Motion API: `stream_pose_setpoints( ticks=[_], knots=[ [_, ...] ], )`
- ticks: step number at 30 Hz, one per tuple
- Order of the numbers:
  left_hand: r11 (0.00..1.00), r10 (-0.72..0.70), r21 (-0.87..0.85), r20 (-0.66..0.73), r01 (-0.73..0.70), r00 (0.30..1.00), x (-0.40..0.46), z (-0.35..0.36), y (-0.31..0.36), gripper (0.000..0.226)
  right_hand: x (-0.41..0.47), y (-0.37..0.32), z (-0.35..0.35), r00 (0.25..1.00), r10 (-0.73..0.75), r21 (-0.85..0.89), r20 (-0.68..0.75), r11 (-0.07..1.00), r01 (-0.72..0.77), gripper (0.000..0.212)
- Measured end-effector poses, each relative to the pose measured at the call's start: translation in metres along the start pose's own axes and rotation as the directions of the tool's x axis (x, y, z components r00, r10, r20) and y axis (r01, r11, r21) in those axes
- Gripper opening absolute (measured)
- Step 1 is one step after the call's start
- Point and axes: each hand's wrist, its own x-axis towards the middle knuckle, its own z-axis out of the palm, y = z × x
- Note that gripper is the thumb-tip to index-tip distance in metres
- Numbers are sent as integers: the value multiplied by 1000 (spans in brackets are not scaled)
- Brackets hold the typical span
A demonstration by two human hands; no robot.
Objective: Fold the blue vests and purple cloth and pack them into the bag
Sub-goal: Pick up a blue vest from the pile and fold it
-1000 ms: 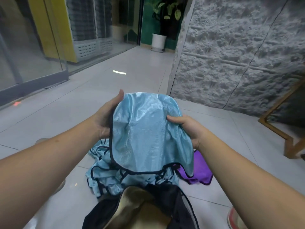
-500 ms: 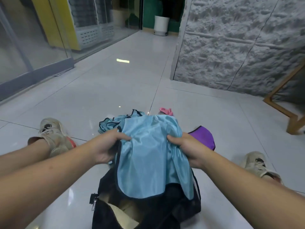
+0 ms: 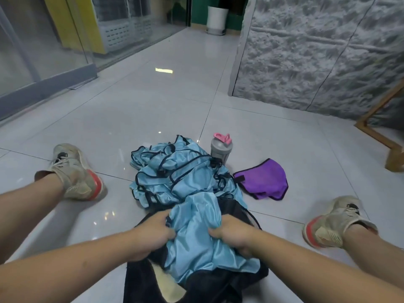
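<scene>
On glossy grey floor tiles [image 3: 153,106] — both hands [image 3: 192,235] clutch a blue vest [image 3: 196,248] over the black bag [image 3: 140,285].

Folded blue vest [image 3: 203,241] bunched over open black bag [image 3: 144,283]; crumpled blue vests [image 3: 175,173] heaped behind bag; purple cloth [image 3: 265,179] flat, right of heap.

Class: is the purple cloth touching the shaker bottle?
Apart. The head view shows bare floor tile between the purple cloth and the shaker bottle, which stands beyond it beside the vest pile.
</scene>
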Motion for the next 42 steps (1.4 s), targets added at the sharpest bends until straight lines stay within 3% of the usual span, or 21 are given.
stream_pose_setpoints(
  ticks=[4,8,13,20,24,28,29,31,32,34,36,38,42],
  knots=[
    [951,-57,307,27,46,998,13,9,-25,35,18,20,18,996,88,-294,-5,952,-86,29],
    [859,-144,500,23,113,989,42,6,-53,25,33,27,29,982,184,-392,-45,901,-187,24],
    [750,-161,653,28,104,987,67,6,-69,24,53,25,26,985,170,-634,-13,761,-139,36],
    [538,-94,842,27,28,995,83,9,-60,21,69,31,34,947,298,-830,117,553,-71,35],
    [526,-46,850,8,18,999,91,9,-59,41,77,41,43,912,388,-821,135,559,-116,37],
    [629,30,778,-43,15,999,93,9,-50,32,84,43,46,958,280,-631,53,753,-185,24],
    [647,49,762,-56,11,997,94,9,-48,31,85,43,47,967,253,-501,29,841,-205,23],
    [655,78,756,-70,2,994,95,8,-46,30,86,42,51,965,261,-60,-33,963,-262,33],
    [656,93,755,-72,-7,993,96,8,-43,30,88,42,53,963,259,111,-73,962,-250,35],
    [625,129,780,-68,-28,989,97,8,-41,31,94,40,57,955,257,223,-150,950,-220,33],
    [533,151,846,-62,-28,987,98,7,-37,33,95,38,59,955,252,103,-154,966,-238,35],
    [444,150,896,-51,-21,987,100,5,-38,34,96,35,54,952,285,-124,-112,947,-298,41],
    [311,146,950,-63,15,987,108,-1,-35,26,99,27,30,928,286,-465,-239,805,-368,57]
  ],
)
